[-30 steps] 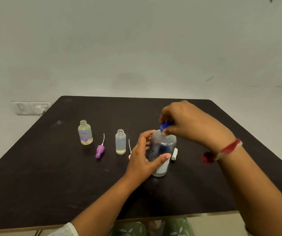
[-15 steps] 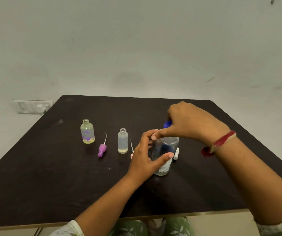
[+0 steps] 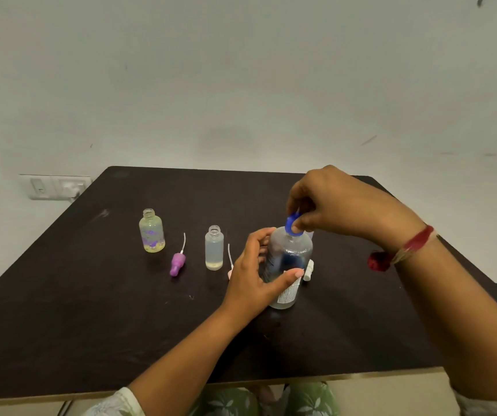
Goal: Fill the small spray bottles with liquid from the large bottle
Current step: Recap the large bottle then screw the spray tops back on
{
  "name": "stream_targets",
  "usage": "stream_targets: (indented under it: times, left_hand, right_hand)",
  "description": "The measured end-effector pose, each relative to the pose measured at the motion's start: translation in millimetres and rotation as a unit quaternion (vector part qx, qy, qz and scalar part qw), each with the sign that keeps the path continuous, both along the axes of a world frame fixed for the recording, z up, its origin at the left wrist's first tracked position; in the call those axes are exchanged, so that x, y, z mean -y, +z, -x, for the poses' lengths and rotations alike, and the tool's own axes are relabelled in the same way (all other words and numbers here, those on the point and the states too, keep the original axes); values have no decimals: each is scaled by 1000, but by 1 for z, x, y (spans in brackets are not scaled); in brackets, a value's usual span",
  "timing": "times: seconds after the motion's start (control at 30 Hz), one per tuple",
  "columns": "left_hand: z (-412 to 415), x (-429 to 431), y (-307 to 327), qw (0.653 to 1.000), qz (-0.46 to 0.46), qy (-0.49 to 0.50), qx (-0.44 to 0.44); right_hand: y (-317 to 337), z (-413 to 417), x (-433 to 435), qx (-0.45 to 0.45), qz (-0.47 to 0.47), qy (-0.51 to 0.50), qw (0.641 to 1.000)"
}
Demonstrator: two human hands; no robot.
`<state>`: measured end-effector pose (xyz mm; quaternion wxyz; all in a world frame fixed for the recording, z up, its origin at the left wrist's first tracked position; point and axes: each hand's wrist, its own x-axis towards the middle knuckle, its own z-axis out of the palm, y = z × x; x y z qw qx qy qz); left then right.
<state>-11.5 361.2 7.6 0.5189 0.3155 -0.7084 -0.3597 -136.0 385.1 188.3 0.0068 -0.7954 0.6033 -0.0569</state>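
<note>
Shot from one head-worn wide-angle camera, close over the six o'clock edge of the tabletop [image 3: 91, 325], facing forward and down toward the wall [image 3: 241, 70] at twelve o'clock.

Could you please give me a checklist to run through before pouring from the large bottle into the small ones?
1. The large bottle steadied upright by the left hand: ok.
2. The blue cap off: not ok; the right hand pinches it on the neck.
3. Thread loosened: cannot tell.
4. The clear small bottle and yellowish small bottle open, upright: ok.
5. The purple spray head apart from both: ok.
</note>
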Motion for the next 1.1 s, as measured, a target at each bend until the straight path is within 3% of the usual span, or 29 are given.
stream_targets:
  times: [0.17,0.47,0.57,0.67,0.73,1.1]
  left_hand:
    - [-1,0,0,1000,3,4,4]
    - [1,1,0,1000,15,16,2]
    - [1,2,-1,1000,14,8,-5]
    - [1,1,0,1000,11,6,-5]
    - [1,1,0,1000,10,7,-6]
    - [1,-1,3,1000,14,12,-2]
  right_hand:
    - [-8,0,2,62,-6,-52,997]
    - [-24,1,-12,-88,120,-105,983]
    - [-20,13,-12,-12,113,-94,989]
    - [-14,17,-12,102,8,-11,995]
    - [-16,14,-11,98,-27,12,995]
    - [-34,11,-3,76,64,-55,994]
